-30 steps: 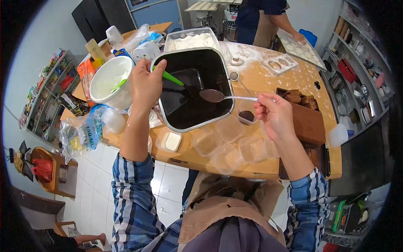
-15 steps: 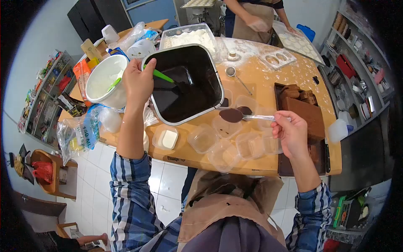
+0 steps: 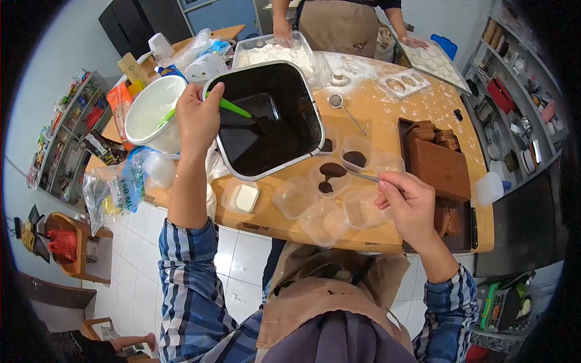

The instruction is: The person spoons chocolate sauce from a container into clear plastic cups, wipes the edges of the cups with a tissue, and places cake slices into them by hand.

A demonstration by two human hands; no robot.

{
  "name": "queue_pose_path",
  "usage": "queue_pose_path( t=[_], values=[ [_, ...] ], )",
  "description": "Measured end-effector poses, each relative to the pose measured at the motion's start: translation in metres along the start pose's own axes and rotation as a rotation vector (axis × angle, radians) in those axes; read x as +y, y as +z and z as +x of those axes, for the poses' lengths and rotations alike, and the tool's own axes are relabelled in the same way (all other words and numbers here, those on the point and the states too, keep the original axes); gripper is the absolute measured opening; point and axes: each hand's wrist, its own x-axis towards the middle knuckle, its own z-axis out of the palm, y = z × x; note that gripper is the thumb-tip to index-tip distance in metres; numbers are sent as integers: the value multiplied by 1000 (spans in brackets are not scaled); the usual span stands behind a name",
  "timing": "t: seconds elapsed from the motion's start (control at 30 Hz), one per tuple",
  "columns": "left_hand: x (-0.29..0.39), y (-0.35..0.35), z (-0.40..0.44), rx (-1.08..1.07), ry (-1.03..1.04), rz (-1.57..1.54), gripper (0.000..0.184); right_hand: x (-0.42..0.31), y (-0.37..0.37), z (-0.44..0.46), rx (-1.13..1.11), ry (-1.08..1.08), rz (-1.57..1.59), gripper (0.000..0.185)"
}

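Note:
My left hand (image 3: 200,118) grips the rim of a square dark pan (image 3: 260,78) held tilted over the table. Dark, glossy chocolate coats its inside, and a spatula (image 3: 235,109) with a green handle rests in it near my thumb. In my right hand (image 3: 410,206) is a metal spoon (image 3: 363,177), its bowl covered in dark chocolate. The spoon sits over a clear plastic cup (image 3: 313,179), with chocolate running down into the cup. Another cup (image 3: 357,145) behind it has chocolate in its bottom.
Several clear cups (image 3: 293,198) stand along the front edge. At right, a tray (image 3: 414,236) holds brown cake (image 3: 440,166), beside a knife (image 3: 474,227). A white bucket (image 3: 142,124) stands left. A small strainer (image 3: 336,101) lies behind. Across the table, another person's hand touches a flour tub (image 3: 245,45).
My right hand has turned and tipped the spoon, and chocolate now runs into the cup. The pan has shifted slightly. The other person has moved left and put a hand into the flour tub.

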Motion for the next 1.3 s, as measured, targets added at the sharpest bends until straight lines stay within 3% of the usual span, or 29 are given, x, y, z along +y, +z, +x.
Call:
queue_pose_path(
  t=[0.6,1.3],
  values=[
    [8,-2,-3,2,-30,8,24,-24,-4,-16,-31,-405,-376,18],
    [7,-2,-4,15,-31,47,28,0,2,-27,-77,-446,-466,20]
  ],
)
